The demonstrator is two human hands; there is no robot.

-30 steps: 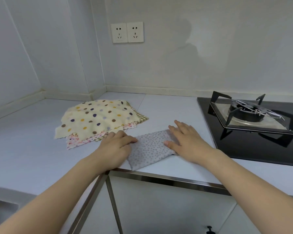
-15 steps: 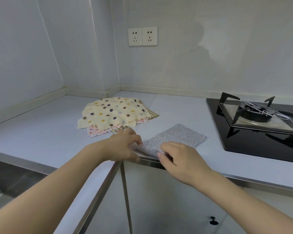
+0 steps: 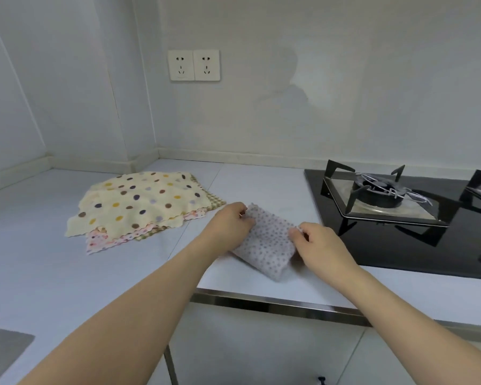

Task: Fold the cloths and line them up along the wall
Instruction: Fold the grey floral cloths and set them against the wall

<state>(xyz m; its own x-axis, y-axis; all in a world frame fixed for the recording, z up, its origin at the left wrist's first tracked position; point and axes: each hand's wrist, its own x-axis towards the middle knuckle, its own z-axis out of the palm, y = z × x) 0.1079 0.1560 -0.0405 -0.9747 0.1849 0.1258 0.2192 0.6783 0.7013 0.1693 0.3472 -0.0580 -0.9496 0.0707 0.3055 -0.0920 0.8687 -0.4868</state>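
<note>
A grey dotted cloth lies folded into a small rectangle on the white counter, near its front edge. My left hand pinches the cloth's far left corner. My right hand pinches the far right corner. To the left lies a flat pile of unfolded cloths: a cream one with coloured polka dots on top, a pink patterned one and a green checked one showing under it.
A black gas hob with a burner and pan support fills the right of the counter. The wall with a double socket runs behind. A sink corner shows at the lower left.
Both hands took the grey cloth's near edge and folded it over away from me. The cloth is now shorter and thicker, and both hands hold its far corners.
</note>
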